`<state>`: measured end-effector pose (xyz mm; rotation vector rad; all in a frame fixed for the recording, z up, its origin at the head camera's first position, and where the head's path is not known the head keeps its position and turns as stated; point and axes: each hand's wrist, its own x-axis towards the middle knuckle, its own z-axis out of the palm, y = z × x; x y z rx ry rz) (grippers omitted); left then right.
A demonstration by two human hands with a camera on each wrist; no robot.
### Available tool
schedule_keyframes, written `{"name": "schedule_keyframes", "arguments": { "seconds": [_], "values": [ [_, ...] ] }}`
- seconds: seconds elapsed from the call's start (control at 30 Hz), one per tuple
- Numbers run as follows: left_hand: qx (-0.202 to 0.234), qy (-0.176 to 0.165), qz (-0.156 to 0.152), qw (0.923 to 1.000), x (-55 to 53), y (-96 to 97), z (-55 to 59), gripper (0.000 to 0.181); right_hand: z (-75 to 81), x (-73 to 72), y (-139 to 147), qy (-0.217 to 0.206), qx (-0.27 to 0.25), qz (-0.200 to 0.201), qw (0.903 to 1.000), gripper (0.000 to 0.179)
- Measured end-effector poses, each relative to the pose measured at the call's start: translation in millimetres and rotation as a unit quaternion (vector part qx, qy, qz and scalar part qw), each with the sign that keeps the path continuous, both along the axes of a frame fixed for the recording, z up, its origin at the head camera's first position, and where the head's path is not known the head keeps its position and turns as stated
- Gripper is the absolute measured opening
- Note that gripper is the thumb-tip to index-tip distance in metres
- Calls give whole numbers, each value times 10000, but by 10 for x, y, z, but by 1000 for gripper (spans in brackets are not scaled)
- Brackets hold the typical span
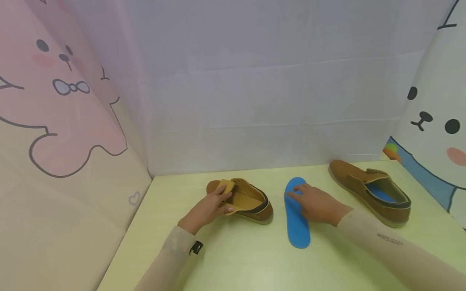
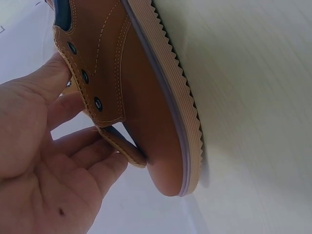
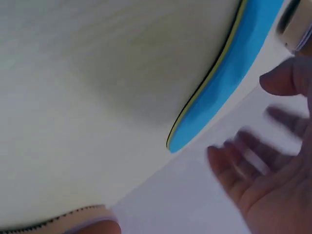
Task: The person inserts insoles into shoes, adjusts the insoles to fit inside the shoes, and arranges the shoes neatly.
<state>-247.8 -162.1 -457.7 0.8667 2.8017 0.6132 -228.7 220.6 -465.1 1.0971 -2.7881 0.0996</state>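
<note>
A brown shoe [image 1: 267, 213] with eyelets stands left of the middle of the table, its toe pointing away to the left. My left hand [image 1: 208, 208] grips it at the opening; in the left wrist view the fingers pull the tongue [image 2: 126, 150] up while the thumb lies by the eyelet flap [image 2: 95, 78]. To the right lies a blue insole [image 1: 298, 233], flat on the table. Over its upper half hovers my right hand [image 1: 320, 205], fingers loosely bent. The right wrist view shows these fingers apart from the insole [image 3: 217, 92], holding nothing.
A second brown shoe [image 1: 351, 182] stands at the right of the pale yellow table [image 1: 236, 258], with a blue insole [image 1: 378, 193] inside it. White cloth [image 1: 233, 101] hangs behind the table, and cartoon-printed curtains [image 1: 80, 121] flank it.
</note>
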Motion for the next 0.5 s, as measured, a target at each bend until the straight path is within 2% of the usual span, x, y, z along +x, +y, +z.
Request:
{"name": "schedule_keyframes", "arguments": {
  "seconds": [0.07,0.17,0.27,0.33,0.5],
  "values": [
    [-14,16,-7,10000,-3,9,13,63,20,28,-31,-285,-357,-691,9966,47],
    [-11,22,-12,10000,-16,16,23,62,31,54,-77,-753,-586,-1550,9833,52],
    [-19,23,-3,10000,-26,15,7,62,17,67,-125,-1177,-684,-2147,9672,53],
    [-9,20,-4,10000,-26,13,-5,62,8,73,-168,-1505,-671,-2548,9528,54],
    [-38,1,9,10000,-17,10,-22,64,-5,64,-274,-1910,-435,-3254,9251,70]
  ]
}}
